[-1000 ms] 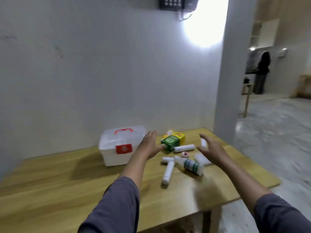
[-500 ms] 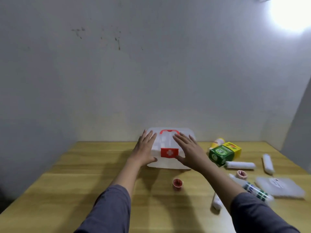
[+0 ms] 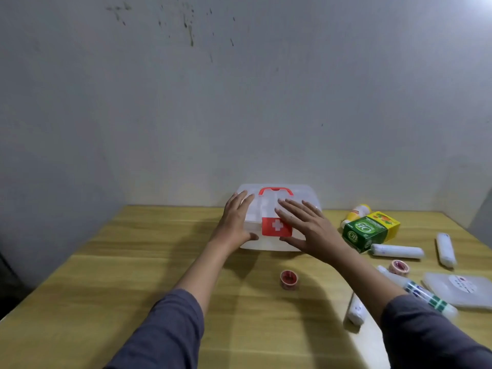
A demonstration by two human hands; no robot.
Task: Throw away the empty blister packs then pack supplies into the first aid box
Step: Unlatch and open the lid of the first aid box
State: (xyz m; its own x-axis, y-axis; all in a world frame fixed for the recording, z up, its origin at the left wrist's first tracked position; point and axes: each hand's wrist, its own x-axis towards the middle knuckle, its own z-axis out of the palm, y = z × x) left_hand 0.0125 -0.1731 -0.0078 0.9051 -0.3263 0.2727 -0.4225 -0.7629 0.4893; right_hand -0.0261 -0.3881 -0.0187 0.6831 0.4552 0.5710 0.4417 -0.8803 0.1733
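Note:
The white first aid box [image 3: 303, 194], with a red handle and a red cross latch, stands shut at the back of the wooden table [image 3: 106, 275]. My left hand [image 3: 235, 222] lies flat on its left side, thumb at the front edge. My right hand [image 3: 306, 226] hovers spread over the right front, beside the latch. To the right lie a green carton [image 3: 363, 234], a yellow carton [image 3: 386, 222], a yellow bottle [image 3: 356, 213], white bandage rolls [image 3: 396, 251], a striped bottle [image 3: 423, 294] and a flat white pack [image 3: 463, 288]. A red tape roll [image 3: 288, 279] sits in front of the box.
A grey wall rises right behind the table. Another bandage roll [image 3: 444, 249] and a second tape roll [image 3: 398, 267] lie at the right. One more white roll [image 3: 356, 311] rests near the front edge under my right arm.
My view swung left from the scattered supplies to the box. Both hands moved from above the supplies onto the box and have stayed there for the last half second.

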